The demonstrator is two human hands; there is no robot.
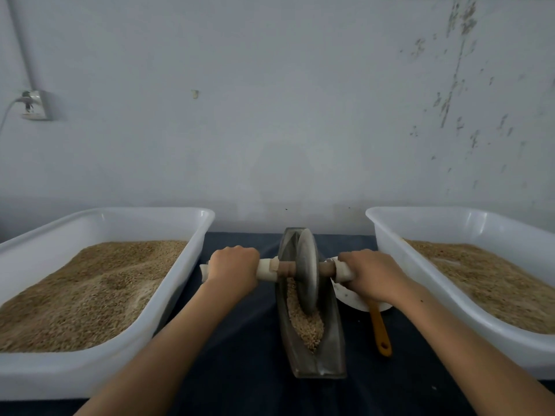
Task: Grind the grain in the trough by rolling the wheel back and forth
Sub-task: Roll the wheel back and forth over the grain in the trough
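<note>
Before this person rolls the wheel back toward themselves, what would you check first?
1. Left hand grips the white-wrapped axle handle: ok.
2. Right hand grips the other handle end: ok.
3. Grey stone wheel sits upright inside the long dark metal trough: ok.
4. Tan grain lies in the wheel's near path: ok.
5. Orange-handled utensil lies outside the trough: ok.
6. Trough steady on the dark cloth: cannot tell.

Dull metal wheel [307, 270], glossy plastic tubs [168, 217], matt cloth [240, 340]
</note>
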